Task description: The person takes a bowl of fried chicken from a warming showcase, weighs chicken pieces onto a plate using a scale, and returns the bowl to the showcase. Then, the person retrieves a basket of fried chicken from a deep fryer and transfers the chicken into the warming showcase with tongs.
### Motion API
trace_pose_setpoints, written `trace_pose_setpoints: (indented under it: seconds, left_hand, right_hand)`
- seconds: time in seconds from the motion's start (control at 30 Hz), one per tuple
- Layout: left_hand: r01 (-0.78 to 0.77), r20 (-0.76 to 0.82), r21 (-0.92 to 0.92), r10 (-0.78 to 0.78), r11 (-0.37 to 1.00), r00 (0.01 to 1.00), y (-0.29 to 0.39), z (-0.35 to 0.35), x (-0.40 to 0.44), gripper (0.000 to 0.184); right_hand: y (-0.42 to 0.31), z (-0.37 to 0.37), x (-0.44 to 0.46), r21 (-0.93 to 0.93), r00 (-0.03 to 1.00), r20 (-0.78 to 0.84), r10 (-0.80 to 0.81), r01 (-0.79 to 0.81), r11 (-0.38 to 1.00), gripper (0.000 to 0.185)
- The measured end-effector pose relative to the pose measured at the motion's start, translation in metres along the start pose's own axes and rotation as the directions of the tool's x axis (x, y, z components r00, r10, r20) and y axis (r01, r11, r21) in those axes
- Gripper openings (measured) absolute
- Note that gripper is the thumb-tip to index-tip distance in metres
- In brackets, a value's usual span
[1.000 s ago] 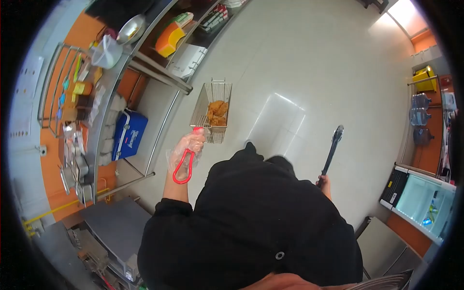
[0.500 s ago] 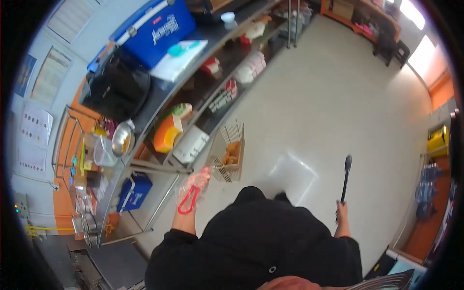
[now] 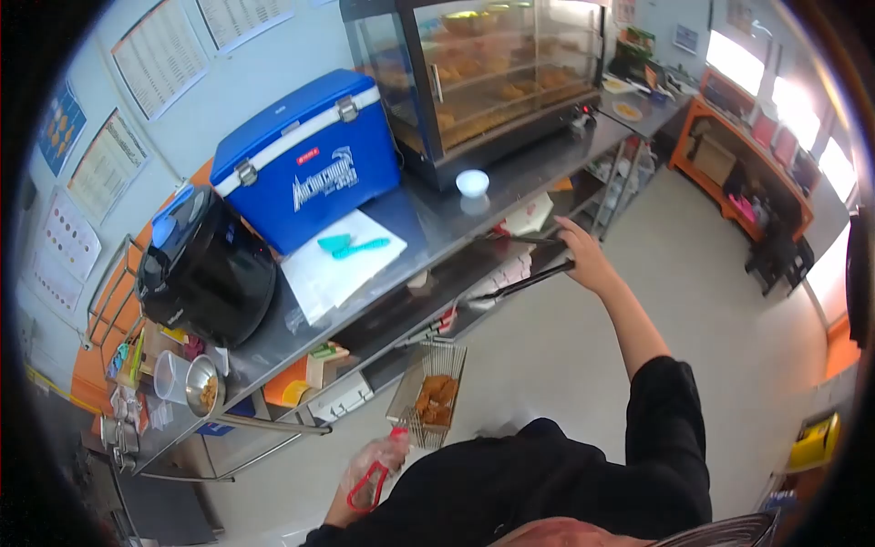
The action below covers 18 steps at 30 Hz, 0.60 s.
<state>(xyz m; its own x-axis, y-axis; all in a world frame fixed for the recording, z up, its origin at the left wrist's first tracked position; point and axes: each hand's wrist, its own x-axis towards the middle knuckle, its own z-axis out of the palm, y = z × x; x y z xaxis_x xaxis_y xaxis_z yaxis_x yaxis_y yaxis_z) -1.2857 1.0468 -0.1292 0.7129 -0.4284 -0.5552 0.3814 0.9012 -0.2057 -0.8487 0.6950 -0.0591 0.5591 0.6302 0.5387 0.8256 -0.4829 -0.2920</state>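
Observation:
My left hand, in a clear plastic glove, is closed around the red handle of a wire fryer basket. Several golden-brown fried pieces, which look like chicken, lie in the basket. It hangs over the floor beside the counter. In my bare right hand are black tongs, their arms spread apart and pointing left, in front of the shelf under the counter.
On the steel counter stand a glass display warmer, a blue cooler box, a black appliance and a small white bowl. A turquoise brush lies on white paper. A metal bowl sits near the counter's left end.
My right hand has swung up from my right side toward the counter with the tongs. The view has shifted, showing more of the display warmer. The basket stays in my left hand.

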Motion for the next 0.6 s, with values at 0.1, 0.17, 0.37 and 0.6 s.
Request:
trace_pose_setpoints:
  seconds: [0.1,0.17,0.37,0.6]
  left_hand:
    - [-0.146,-0.034,-0.022,0.145,0.989,0.989,-0.004,0.034,0.048,0.005]
    - [-0.256,-0.067,-0.061,0.252,0.965,0.965,-0.015,0.051,0.083,0.005]
    - [-0.584,-0.176,-0.247,0.557,0.773,0.812,-0.067,0.128,0.188,0.006]
    - [-0.782,-0.314,-0.378,0.726,0.496,0.612,-0.142,0.213,0.298,0.007]
  right_hand:
    - [0.052,0.003,0.141,-0.117,0.939,0.147,-0.310,0.327,0.938,0.046]
    - [0.073,0.003,0.231,-0.175,0.870,0.280,-0.405,0.461,0.870,0.045]
    - [0.139,0.017,0.427,-0.212,0.620,0.413,-0.668,0.778,0.591,0.040]
    - [0.168,0.037,0.486,-0.222,0.403,0.412,-0.817,0.914,0.339,0.044]
